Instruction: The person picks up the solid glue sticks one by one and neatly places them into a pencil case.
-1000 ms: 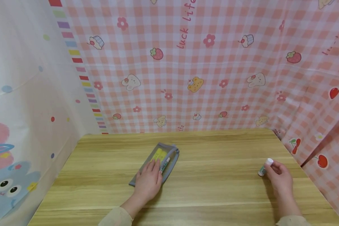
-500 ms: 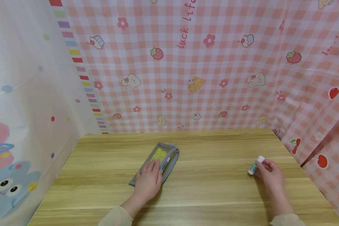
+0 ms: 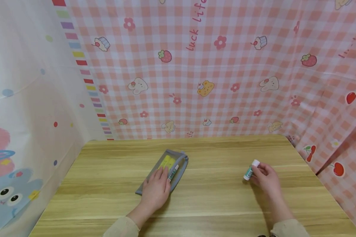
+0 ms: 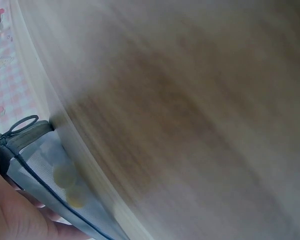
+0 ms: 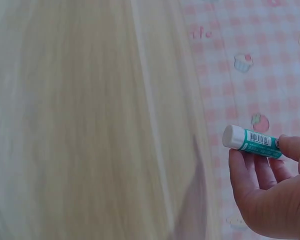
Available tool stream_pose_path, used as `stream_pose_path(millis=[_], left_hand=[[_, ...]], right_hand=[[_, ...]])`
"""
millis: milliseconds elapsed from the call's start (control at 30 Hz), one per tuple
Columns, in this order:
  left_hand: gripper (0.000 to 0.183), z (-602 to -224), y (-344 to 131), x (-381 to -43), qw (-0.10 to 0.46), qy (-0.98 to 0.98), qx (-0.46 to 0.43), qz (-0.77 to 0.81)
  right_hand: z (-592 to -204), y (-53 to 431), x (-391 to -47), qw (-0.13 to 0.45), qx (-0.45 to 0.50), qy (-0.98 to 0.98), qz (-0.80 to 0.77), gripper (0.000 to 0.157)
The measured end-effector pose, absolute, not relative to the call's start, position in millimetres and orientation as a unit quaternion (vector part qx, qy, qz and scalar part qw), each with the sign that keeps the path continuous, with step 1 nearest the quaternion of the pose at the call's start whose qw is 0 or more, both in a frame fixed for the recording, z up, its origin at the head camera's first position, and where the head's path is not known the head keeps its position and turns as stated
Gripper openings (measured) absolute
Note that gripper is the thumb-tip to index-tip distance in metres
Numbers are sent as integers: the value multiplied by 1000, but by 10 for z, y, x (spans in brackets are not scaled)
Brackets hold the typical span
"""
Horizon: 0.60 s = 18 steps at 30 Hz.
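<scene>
In the head view my right hand (image 3: pixel 267 180) pinches a glue stick (image 3: pixel 250 170), with a white cap and a green label, by its capped upper end. The tube is tilted above the right half of the table. The right wrist view shows the glue stick (image 5: pixel 255 142) between thumb and fingers, its white base and barcode facing the camera. My left hand (image 3: pixel 156 188) rests on a grey mesh zip pouch (image 3: pixel 181 174), fingers extended over its top. Yellow sticks (image 3: pixel 167 161) and a white-and-green tube (image 3: pixel 173 172) show at the pouch, partly covered by my fingers.
The wood-grain table (image 3: pixel 213 204) ends at a pink checked cloth (image 3: pixel 184 72) hanging behind it. A white patterned cloth (image 3: pixel 32 108) hangs on the left, and the checked cloth continues on the right. Bare tabletop lies between the pouch and my right hand.
My right hand has carried the glue stick leftward across the table, closer to the pouch. The left hand and the pouch have stayed in place.
</scene>
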<state>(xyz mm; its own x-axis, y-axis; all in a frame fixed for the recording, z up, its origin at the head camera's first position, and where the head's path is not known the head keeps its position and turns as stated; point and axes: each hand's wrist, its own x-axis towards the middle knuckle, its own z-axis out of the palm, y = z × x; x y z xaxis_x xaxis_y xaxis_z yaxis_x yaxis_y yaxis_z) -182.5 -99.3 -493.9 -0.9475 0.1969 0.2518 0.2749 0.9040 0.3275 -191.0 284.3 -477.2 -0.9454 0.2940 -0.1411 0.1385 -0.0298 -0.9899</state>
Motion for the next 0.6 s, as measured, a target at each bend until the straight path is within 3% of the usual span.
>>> stream_pose_path(millis=[600], left_hand=[[48, -4937, -997, -1826, 105, -970, -124, -178]], right_hand=[[-4789, 2177, -2053, 28, -116, -681, 722, 31]])
